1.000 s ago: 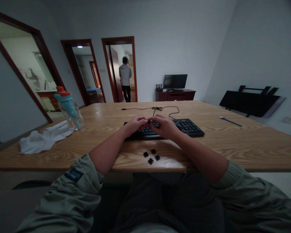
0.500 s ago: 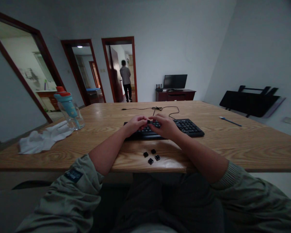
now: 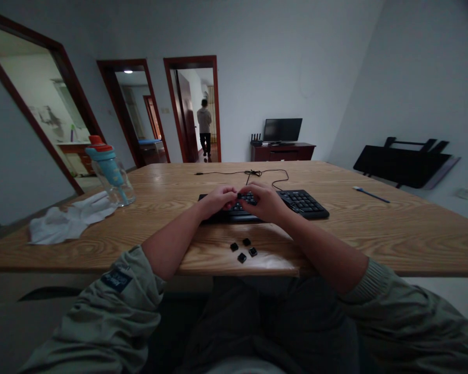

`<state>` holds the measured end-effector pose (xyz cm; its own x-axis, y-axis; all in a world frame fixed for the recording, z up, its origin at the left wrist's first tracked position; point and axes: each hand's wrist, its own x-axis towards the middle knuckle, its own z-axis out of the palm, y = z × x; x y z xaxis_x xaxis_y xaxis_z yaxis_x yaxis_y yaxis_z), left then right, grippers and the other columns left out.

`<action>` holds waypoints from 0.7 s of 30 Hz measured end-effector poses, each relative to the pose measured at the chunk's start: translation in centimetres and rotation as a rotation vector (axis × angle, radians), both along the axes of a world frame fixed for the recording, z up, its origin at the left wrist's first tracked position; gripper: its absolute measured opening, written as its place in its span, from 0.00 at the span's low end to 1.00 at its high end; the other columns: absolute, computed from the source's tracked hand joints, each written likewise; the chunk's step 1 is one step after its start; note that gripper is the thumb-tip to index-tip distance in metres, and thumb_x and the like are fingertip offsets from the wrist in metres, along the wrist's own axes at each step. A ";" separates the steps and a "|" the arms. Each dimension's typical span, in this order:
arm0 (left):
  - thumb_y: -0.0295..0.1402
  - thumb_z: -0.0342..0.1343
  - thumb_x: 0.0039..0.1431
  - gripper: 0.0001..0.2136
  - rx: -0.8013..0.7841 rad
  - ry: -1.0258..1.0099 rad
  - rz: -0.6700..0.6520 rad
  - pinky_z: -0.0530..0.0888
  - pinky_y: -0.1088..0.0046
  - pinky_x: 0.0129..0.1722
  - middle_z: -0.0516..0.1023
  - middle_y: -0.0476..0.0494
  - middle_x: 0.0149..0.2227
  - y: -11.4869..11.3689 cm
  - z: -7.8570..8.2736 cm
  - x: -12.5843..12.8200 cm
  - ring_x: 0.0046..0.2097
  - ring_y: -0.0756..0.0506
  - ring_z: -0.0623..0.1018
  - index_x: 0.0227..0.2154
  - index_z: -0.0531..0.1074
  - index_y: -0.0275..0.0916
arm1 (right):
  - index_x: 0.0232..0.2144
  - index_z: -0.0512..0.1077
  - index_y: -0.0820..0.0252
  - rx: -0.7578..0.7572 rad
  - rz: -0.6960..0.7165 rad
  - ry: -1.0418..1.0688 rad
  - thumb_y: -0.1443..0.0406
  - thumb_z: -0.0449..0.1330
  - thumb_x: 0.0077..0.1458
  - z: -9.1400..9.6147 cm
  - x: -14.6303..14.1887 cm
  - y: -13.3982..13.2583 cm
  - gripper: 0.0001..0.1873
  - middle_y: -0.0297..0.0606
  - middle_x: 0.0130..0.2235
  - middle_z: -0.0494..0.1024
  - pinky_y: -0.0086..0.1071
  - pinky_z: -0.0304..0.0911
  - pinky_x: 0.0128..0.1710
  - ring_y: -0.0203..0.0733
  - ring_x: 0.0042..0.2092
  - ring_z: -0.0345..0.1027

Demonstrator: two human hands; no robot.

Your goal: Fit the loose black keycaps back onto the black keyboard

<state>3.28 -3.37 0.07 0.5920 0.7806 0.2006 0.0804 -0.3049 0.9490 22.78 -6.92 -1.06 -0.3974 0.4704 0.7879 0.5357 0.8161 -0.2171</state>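
While you are sitting at the light wooden desk (image 3: 374, 228), your left hand (image 3: 217, 200) and right hand (image 3: 265, 202) are meeting over the middle of the black plastic keyboard (image 3: 302, 202). Both hands are curling nearly closed, fingertips pinching a small black square keycap (image 3: 239, 196) just above the key rows. Four loose black keycaps (image 3: 242, 249) are lying near the desk's front edge. Judging by this, you are working one keycap, and the next move is calling for a steady, straight grip.

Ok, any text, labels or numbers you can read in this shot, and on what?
Nothing reads clearly.
Patch on the left sleeve: pale lettering, too blurred to read.
Keyboard: key legends too small.
Loose keycaps: no legend can be made out.
Water bottle: no label visible.
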 end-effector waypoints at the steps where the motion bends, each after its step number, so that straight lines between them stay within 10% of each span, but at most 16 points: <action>1: 0.39 0.59 0.48 0.11 -0.006 0.007 0.000 0.60 0.76 0.24 0.66 0.53 0.22 0.0 0.0 0.0 0.24 0.53 0.65 0.29 0.70 0.37 | 0.39 0.77 0.59 -0.021 0.003 0.012 0.66 0.62 0.54 0.0 0.0 0.0 0.09 0.37 0.36 0.76 0.30 0.61 0.33 0.36 0.31 0.67; 11: 0.41 0.55 0.55 0.15 0.429 0.309 0.244 0.67 0.72 0.32 0.75 0.48 0.31 1.9 0.7 -2.2 0.31 0.49 0.72 0.40 0.76 0.36 | 0.38 0.78 0.61 -0.411 -0.214 -0.251 0.66 0.63 0.50 0.5 3.0 1.8 0.10 0.37 0.35 0.80 0.28 0.61 0.34 0.37 0.33 0.69; 21: 0.33 0.52 0.58 0.19 0.773 0.724 0.004 0.70 0.72 0.40 0.80 0.45 0.41 0.6 -0.1 -0.5 0.39 0.46 0.77 0.51 0.77 0.42 | 0.39 0.79 0.61 -0.620 -0.244 -0.441 0.65 0.61 0.54 1.1 2.0 0.9 0.11 0.36 0.31 0.79 0.28 0.56 0.28 0.35 0.28 0.66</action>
<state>2.81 -2.73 -0.07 0.7669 0.5936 0.2440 0.5514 -0.8039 0.2229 24.76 -6.04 0.06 -0.4411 0.8851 0.1484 0.8256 0.4650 -0.3197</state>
